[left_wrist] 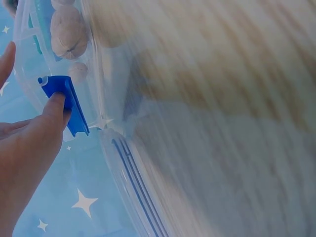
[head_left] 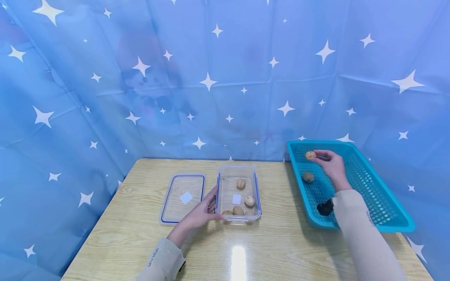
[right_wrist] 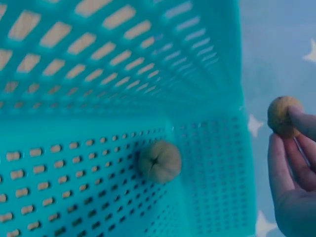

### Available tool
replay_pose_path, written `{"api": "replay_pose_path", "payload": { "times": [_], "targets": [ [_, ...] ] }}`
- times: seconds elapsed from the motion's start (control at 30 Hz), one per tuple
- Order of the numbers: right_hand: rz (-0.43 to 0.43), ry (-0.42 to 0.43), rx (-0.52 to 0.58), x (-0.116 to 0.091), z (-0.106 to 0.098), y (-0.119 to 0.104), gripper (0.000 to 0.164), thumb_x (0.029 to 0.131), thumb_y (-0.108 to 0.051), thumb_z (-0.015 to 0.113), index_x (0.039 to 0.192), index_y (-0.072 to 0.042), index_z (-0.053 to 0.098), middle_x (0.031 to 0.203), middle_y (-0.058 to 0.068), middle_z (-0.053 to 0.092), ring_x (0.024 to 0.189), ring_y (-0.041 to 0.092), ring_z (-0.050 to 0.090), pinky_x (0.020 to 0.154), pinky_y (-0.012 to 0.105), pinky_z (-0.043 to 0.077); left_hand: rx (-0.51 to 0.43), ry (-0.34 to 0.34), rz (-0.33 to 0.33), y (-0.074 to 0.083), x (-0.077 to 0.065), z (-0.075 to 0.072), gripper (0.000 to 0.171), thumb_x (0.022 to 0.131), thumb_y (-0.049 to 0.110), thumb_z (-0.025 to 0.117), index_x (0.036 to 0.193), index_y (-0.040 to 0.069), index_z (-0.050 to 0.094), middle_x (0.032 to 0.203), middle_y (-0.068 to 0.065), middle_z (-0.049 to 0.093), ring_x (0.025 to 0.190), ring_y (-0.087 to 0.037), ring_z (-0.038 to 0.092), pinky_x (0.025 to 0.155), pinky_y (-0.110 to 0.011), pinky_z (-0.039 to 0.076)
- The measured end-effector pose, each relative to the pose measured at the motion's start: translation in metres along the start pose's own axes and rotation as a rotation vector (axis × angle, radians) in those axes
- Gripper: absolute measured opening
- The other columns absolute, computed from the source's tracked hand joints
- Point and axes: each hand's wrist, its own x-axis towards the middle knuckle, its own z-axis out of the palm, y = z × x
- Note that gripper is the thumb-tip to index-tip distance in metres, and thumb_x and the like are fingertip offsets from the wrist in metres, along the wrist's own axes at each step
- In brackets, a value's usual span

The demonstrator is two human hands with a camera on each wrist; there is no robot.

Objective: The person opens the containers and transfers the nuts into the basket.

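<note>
A walnut [head_left: 311, 155] is pinched between the thumb and fingertips of my right hand [head_left: 332, 168], above the far left part of a turquoise plastic basket [head_left: 390, 203]. Another walnut [right_wrist: 160, 162] lies on the basket's floor below. My left hand [head_left: 198, 212] holds the near left corner of a clear plastic food container [head_left: 239, 168], its thumb at the front. In the left wrist view a digit touches the container's blue latch [left_wrist: 66, 103]. Several walnuts [head_left: 240, 184] lie inside the container, some along its near wall.
The container's clear lid [head_left: 183, 183], with a blue seal and a white label, lies flat on the wooden table [head_left: 133, 234] to the left. A blue curtain with white stars [head_left: 225, 97] hangs behind. A black strap device [head_left: 325, 207] is at the right wrist.
</note>
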Motion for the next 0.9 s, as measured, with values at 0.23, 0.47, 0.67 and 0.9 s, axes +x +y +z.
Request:
{"api": "replay_pose_path", "payload": {
  "times": [0.23,0.47,0.67,0.9],
  "targets": [
    [0.009,-0.014,-0.045,0.003,-0.005,0.019,0.061,0.098,-0.043,0.059,0.141,-0.001,0.052,0.135,0.015,0.054,0.111,0.015,0.05,0.099,0.051,0.05,-0.002,0.0,0.012,-0.001,0.001,0.0,0.107,0.086,0.008,0.076,0.161,0.009,-0.001,0.168,-0.018,0.001,0.155,-0.037,0.012,0.125,-0.046,0.026],
    [0.039,-0.055,-0.047,0.003,-0.009,0.032,0.058,0.103,-0.036,0.052,0.143,0.005,0.046,0.148,0.032,0.04,0.136,0.051,0.035,0.104,0.069,0.04,-0.014,-0.004,0.006,0.001,0.001,0.0,0.107,0.087,0.005,0.075,0.161,0.009,-0.002,0.169,-0.017,0.0,0.155,-0.036,0.01,0.126,-0.047,0.024],
    [0.101,-0.103,-0.064,0.003,-0.012,0.042,0.056,0.105,-0.032,0.048,0.143,0.008,0.043,0.148,0.035,0.038,0.135,0.052,0.037,0.107,0.068,0.04,-0.013,-0.004,-0.002,0.001,0.001,-0.001,0.107,0.087,0.006,0.075,0.161,0.01,-0.002,0.169,-0.017,0.001,0.155,-0.036,0.01,0.126,-0.047,0.024],
    [0.153,-0.183,-0.076,0.006,-0.015,0.055,0.052,0.105,-0.023,0.048,0.143,0.011,0.042,0.145,0.036,0.041,0.124,0.044,0.049,0.106,0.057,0.05,-0.009,0.001,-0.006,0.0,0.001,-0.001,0.106,0.087,0.007,0.075,0.161,0.01,-0.001,0.169,-0.016,0.001,0.155,-0.037,0.011,0.126,-0.047,0.025]
  ]
}}
